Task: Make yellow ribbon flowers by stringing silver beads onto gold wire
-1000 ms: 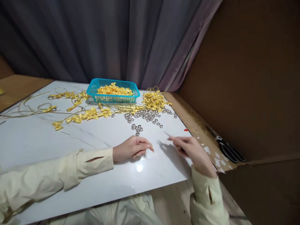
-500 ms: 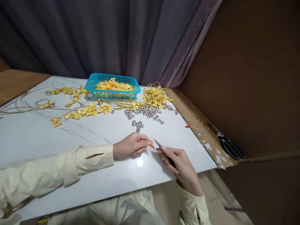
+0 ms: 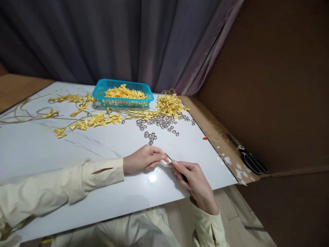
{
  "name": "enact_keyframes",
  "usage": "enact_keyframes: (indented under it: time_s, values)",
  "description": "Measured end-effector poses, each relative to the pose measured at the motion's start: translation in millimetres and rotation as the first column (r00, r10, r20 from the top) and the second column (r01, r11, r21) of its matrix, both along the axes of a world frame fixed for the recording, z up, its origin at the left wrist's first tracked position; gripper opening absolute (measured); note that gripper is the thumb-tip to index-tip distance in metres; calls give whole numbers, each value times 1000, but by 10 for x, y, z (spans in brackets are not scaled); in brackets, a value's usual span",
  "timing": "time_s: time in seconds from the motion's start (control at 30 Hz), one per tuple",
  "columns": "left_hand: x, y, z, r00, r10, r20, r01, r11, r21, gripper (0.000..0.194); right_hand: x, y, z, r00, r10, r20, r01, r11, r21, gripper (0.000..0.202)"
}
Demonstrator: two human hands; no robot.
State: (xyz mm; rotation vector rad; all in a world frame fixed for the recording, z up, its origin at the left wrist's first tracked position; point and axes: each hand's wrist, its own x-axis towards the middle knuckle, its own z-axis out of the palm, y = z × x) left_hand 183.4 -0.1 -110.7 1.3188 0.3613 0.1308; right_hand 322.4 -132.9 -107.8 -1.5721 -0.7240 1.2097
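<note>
My left hand (image 3: 146, 157) is closed in a pinch over the white table (image 3: 108, 195). Whatever lies between its fingertips is too small or hidden to make out. In my right hand (image 3: 194, 180) is a slim pointed tool (image 3: 168, 158) with a silver tip and a black handle, its exact kind unclear. The tip meets the left fingertips, though actual contact cannot be told. Just beyond the hands lie small shiny silver beads (image 3: 151, 137), with a larger scatter of the same beads (image 3: 161, 121) farther back.
A blue basket (image 3: 123, 103) holds yellow ribbon bows. To its right is a bunch of yellow bows on gold cords (image 3: 169, 105); more bows (image 3: 95, 120) and cords spread leftward. Black-handled scissors (image 3: 250, 159) lie on the cardboard at right, near white scraps (image 3: 227, 160).
My right hand has shifted slightly left, bringing the tool's tip to the left fingertips. The left hand has hardly moved.
</note>
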Motion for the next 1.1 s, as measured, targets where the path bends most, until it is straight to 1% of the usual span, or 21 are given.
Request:
enact_keyframes:
  time_s: [0.2, 0.3, 0.37, 0.43, 0.5, 0.57, 0.63, 0.7, 0.83, 1.1]
  values:
    - [1, 1, 11, 1000, 10, -3, -10, 1000, -7, 28, 17, 6, -18, 997, -46, -59, 47, 999, 13, 42]
    - [-5, -2, 9, 1000, 9, -13, -9, 1000, -8, 27, 145, 0, -7, 991, -110, -76, 114, 992, 49, 43]
    - [-9, -1, 5, 1000, 6, -17, -6, 1000, -11, 27, 256, -22, 31, 984, -164, -64, 169, 983, 77, 43]
    - [-9, 2, 0, 1000, 4, -15, -4, 1000, -13, 28, 331, -63, 86, 981, -190, -42, 193, 978, 80, 42]
    - [-7, 6, -2, 1000, 6, -10, -6, 1000, -14, 28, 332, -116, 131, 987, -159, -8, 159, 986, 46, 40]
    - [-5, 6, -2, 1000, 11, -5, -11, 1000, -9, 28, 259, -165, 143, 996, -86, 12, 86, 996, -3, 40]
    - [-6, 2, 1, 1000, 15, -5, -15, 1000, -4, 28, 149, -191, 121, 1000, -17, -5, 16, 999, -37, 41]
    - [-10, -3, 7, 1000, 13, -6, -13, 1000, -1, 28, 47, -187, 87, 999, 14, -37, -16, 999, -47, 43]
    - [-14, -5, 21, 1000, 8, -13, -8, 1000, 17, 29, -56, -117, 52, 998, 1, -68, -3, 999, -42, 44]
    - [-2, 2, 30, 1000, -6, -8, 6, 1000, 15, 28, -80, -44, 16, 995, -38, -95, 38, 999, -8, 46]
